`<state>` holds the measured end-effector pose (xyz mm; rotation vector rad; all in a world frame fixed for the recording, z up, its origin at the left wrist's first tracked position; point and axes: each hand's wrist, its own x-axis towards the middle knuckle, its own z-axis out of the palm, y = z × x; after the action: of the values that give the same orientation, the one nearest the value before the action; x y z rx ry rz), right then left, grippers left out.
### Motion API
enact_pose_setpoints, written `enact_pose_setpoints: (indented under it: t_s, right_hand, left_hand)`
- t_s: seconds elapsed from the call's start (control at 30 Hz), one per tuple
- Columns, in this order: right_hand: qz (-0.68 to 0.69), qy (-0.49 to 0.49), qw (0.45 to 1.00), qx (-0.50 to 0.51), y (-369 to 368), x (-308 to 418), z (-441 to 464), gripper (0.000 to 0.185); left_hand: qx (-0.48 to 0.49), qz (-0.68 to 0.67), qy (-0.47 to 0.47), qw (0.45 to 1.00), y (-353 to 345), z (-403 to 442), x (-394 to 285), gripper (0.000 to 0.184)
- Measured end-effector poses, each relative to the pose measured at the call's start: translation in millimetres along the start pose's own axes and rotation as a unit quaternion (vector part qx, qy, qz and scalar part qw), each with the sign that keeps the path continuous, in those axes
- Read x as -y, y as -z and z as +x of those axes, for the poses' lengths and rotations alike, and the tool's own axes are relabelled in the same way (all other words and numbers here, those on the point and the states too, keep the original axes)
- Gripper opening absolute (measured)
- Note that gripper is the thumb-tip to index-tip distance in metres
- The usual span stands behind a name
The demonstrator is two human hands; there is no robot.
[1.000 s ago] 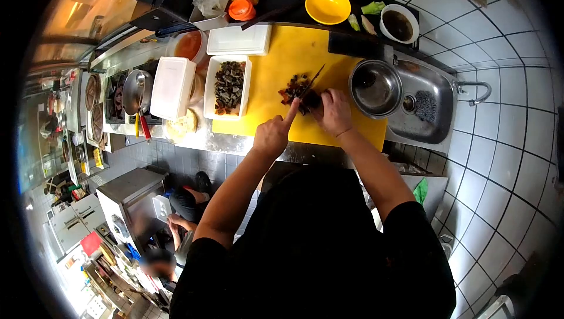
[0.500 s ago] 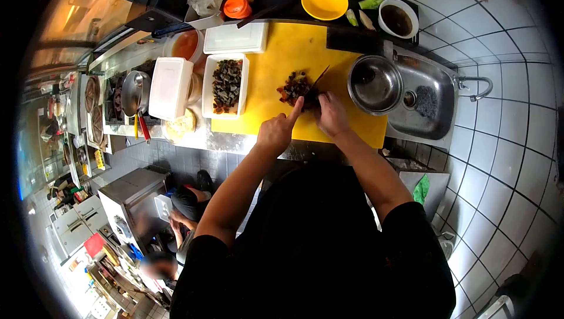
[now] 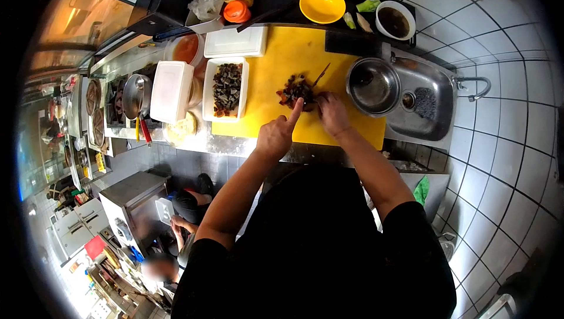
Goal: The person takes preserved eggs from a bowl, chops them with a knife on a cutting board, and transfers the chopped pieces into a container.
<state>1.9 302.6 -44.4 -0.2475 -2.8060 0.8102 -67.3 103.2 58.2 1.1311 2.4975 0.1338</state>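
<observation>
My right hand (image 3: 333, 114) is closed around the handle of a knife (image 3: 320, 76), whose dark blade points away from me at the right edge of a pile of chopped dark and reddish pieces (image 3: 295, 89). The pile lies on a yellow cutting board (image 3: 270, 125). My left hand (image 3: 275, 137) holds nothing; its index finger stretches out to the near side of the pile, by the blade, and the other fingers are curled. Left of the pile stands a white container (image 3: 208, 107) filled with similar diced pieces. The handle is mostly hidden by my right hand.
A steel pot (image 3: 371, 104) sits at the sink (image 3: 432, 128) on the right. White lids or boxes (image 3: 170, 91) and a pan (image 3: 137, 93) are at left. A yellow bowl (image 3: 322, 5) and a bowl of dark liquid (image 3: 395, 20) line the back shelf. Another person (image 3: 185, 207) is low at left.
The knife blade has shifted and turned slightly beside the pile, with its narrow edge now showing. My left hand stays almost in place. The whole view has shifted a little.
</observation>
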Motion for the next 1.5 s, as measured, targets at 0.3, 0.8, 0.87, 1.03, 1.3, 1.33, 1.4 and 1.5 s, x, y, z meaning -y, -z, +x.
enact_pose_setpoints:
  t_s: [0.3, 0.8, 0.87, 1.03, 1.3, 1.33, 1.4, 1.5]
  right_hand:
    - [-0.034, 0.051, 0.998, 0.023, 4, -7, -3, 0.028]
    - [0.013, 0.032, 0.998, 0.06, 3, -16, -4, 0.031]
    - [0.003, 0.036, 0.998, 0.051, 1, -16, -5, 0.03]
    - [0.016, 0.048, 0.999, -0.004, 0, -19, -6, 0.028]
    - [0.056, 0.004, 0.998, 0.022, 13, -13, -7, 0.027]
    - [0.054, 0.012, 0.998, 0.012, 13, -14, -8, 0.027]
    - [0.05, 0.022, 0.998, -0.012, 16, -12, -9, 0.029]
    - [0.112, 0.0, 0.994, -0.002, 32, -2, -15, 0.029]
  left_hand:
    - [-0.022, 0.007, -0.01, 1.0, -21, 12, 1, 0.095]
    - [-0.026, -0.041, 0.002, 0.999, -9, 7, -7, 0.095]
    - [-0.038, -0.061, -0.01, 0.997, -18, 10, -6, 0.096]
    - [-0.013, -0.045, 0.011, 0.999, -19, 14, -9, 0.097]
    - [-0.014, -0.104, 0.005, 0.994, -23, 16, -15, 0.096]
    - [-0.015, -0.093, 0.008, 0.995, -25, 15, -15, 0.096]
    - [-0.014, -0.071, 0.008, 0.997, -26, 16, -16, 0.095]
    - [-0.056, -0.076, 0.007, 0.995, -21, 6, -17, 0.088]
